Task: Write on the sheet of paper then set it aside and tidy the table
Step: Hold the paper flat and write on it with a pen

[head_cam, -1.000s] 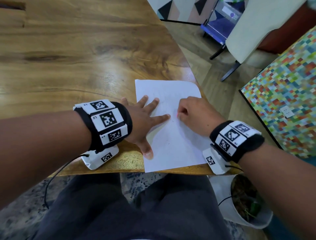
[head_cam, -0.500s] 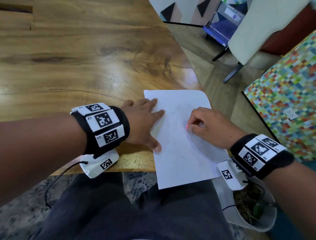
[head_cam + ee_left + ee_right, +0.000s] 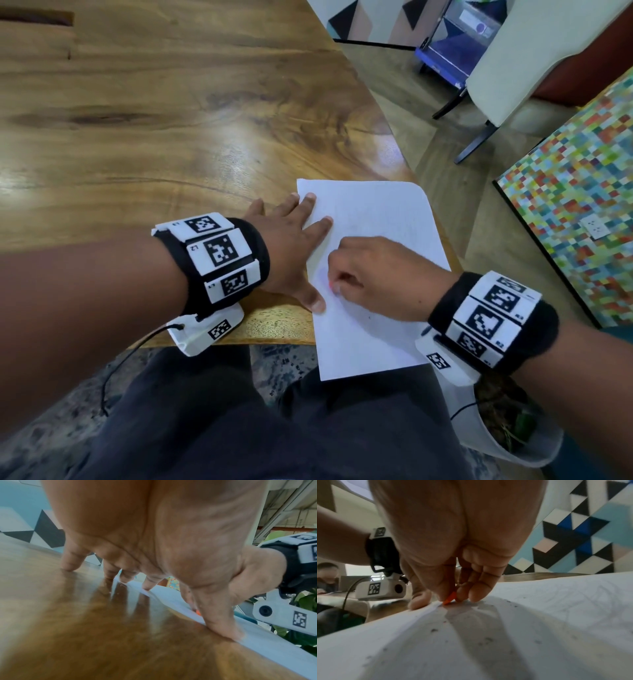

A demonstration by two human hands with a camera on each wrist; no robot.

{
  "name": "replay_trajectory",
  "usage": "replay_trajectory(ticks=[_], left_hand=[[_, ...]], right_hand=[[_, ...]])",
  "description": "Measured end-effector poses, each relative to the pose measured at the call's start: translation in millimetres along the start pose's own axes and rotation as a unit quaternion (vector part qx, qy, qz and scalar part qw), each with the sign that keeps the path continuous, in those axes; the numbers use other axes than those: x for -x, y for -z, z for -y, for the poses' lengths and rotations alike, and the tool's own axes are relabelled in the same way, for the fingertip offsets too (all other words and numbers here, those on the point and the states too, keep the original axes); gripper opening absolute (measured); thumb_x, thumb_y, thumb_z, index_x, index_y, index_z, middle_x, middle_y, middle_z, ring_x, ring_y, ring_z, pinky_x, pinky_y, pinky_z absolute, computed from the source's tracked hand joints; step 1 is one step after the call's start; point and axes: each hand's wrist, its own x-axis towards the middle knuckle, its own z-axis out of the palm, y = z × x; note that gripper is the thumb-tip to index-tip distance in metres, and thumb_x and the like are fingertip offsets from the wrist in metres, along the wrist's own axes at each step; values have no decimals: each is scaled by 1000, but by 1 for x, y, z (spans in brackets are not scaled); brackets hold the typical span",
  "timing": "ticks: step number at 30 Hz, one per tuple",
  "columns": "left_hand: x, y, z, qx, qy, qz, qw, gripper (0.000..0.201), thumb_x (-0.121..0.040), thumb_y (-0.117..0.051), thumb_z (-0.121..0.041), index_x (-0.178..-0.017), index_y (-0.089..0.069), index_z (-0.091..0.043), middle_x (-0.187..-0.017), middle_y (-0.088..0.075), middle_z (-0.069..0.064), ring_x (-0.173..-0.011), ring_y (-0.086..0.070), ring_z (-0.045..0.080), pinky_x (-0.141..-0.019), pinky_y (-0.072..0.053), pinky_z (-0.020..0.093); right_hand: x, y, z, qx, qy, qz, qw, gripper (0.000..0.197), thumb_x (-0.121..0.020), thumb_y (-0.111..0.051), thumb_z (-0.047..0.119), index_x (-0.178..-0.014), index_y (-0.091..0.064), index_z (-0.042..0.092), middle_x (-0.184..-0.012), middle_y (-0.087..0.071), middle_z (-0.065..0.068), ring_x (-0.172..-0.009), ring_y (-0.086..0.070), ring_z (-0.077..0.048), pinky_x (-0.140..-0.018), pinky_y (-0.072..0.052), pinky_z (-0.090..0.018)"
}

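I am mid-writing: my right hand (image 3: 373, 277) pinches a small orange writing tip (image 3: 449, 599) on the paper (image 3: 373, 212), which overhangs the surface (image 3: 137, 137) edge. My left hand (image 3: 291, 246) presses it flat, fingers spread. Setting aside and tidying remain.

Left hand (image 3: 291, 253) flat, fingers spread, straight, thumb stretched toward body. Right hand (image 3: 373, 277) curled, fingertips (image 3: 475, 595) bunched in pinch, pointing down. Both forearms reach forward, wrists banded.

Head view looks down; both wrist views skim the sheet (image 3: 370, 240) closely.
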Motion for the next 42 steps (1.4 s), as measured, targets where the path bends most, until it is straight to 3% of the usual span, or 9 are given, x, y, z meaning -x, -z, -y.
replay_trajectory(ticks=[3,8,16,22,29,31,35,39,42], left_hand=[[-1,1,0,-6,-2,3,1000,140,-59,-56,-96,-159,15,-29,-166,27,10,-155,16,30,-121,-10,63],[0,2,-2,-16,6,-2,1000,142,-57,-58,-96,-160,13,-29,-167,23,9,-156,11,30,-117,-18,67],[-4,4,-3,-31,8,-11,999,147,-53,-58,-98,-159,15,-28,-169,19,7,-156,6,29,-113,-27,66],[1,5,-1,-42,20,-9,999,149,-52,-50,-102,-161,13,-21,-169,21,1,-157,8,23,-114,-22,69],[0,6,-2,-34,18,-12,999,148,-53,-54,-100,-161,10,-21,-169,20,1,-157,7,24,-113,-19,71],[0,5,-1,-38,17,-13,999,149,-53,-53,-101,-161,10,-20,-169,20,2,-157,7,24,-113,-21,71],[1,6,-2,-37,18,-15,999,151,-51,-52,-102,-161,10,-19,-169,19,2,-157,6,24,-112,-23,70],[-1,7,-2,-38,18,-13,999,149,-52,-55,-100,-161,10,-21,-169,18,3,-157,6,25,-112,-24,70],[-1,6,-2,-39,14,-16,999,147,-52,-56,-99,-161,8,-24,-169,17,3,-157,5,26,-111,-26,69]], right_hand=[[-7,4,-6,26,-4,-3,1000,14,-92,-49,28,-84,-56,19,-87,-54,3,-81,-57,-22,-73,-48,-39],[-34,15,-42,35,-144,-88,985,11,-89,-49,21,-81,-56,18,-86,-56,-2,-81,-55,-25,-76,-49,-43],[-15,5,-7,9,-21,-31,999,12,-91,-53,24,-81,-59,18,-83,-53,2,-77,-55,-22,-70,-47,-39],[-48,21,-42,-6,-182,-104,978,10,-85,-52,19,-79,-59,16,-83,-61,1,-80,-56,-22,-75,-50,-40],[-31,8,6,12,-32,-39,999,7,-91,-53,20,-84,-54,20,-84,-51,3,-77,-54,-23,-69,-46,-39],[-37,11,-7,23,-69,-52,996,13,-90,-51,22,-79,-46,23,-85,-56,-1,-78,-55,-25,-71,-48,-40],[-51,22,-41,16,-188,-95,977,9,-85,-51,17,-78,-56,16,-85,-59,-1,-81,-56,-25,-74,-50,-41],[-38,17,-23,35,-93,-67,993,12,-88,-50,21,-76,-49,23,-83,-51,3,-79,-54,-23,-72,-47,-39],[-28,10,-6,23,-13,-34,999,10,-92,-54,20,-86,-61,15,-85,-46,7,-77,-46,-16,-69,-42,-34]])
